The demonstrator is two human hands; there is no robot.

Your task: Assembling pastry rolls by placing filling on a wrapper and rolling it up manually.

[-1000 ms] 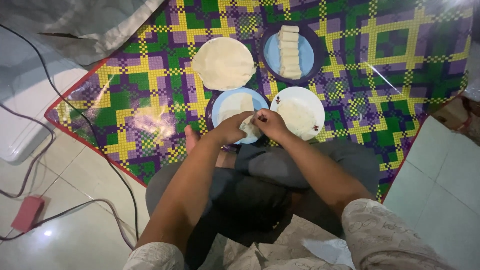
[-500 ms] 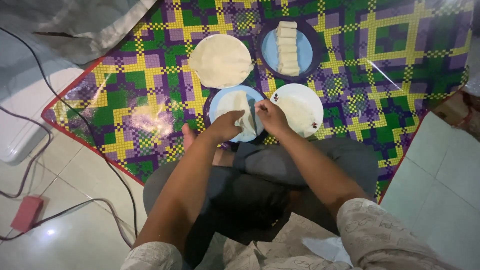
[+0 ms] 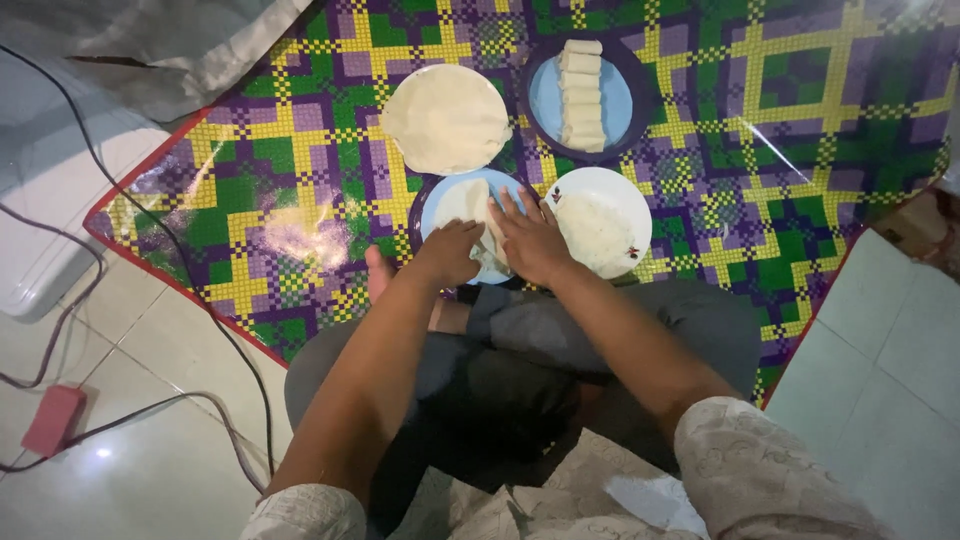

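Observation:
I sit cross-legged at the edge of a bright woven mat (image 3: 300,190). A blue plate (image 3: 437,210) right in front of me carries a thin pale wrapper (image 3: 462,203), partly folded. My left hand (image 3: 447,253) and my right hand (image 3: 530,240) rest side by side on its near edge, fingers pressing the fold down. A white plate with pale shredded filling (image 3: 600,225) sits just right of my right hand. Farther off are a stack of round flat wrappers (image 3: 445,118) and a blue plate with several finished rolls (image 3: 582,95).
Grey cloth (image 3: 150,40) lies bunched at the upper left. Black cables (image 3: 90,260) run over the white tiles to a small red device (image 3: 52,418). A white box (image 3: 30,250) stands at the left. Tiled floor (image 3: 890,370) borders the mat at the right.
Both hands moved forward from above my lap onto the blue plate. They now press on the wrapper's near edge, and the wrapper is more folded than before.

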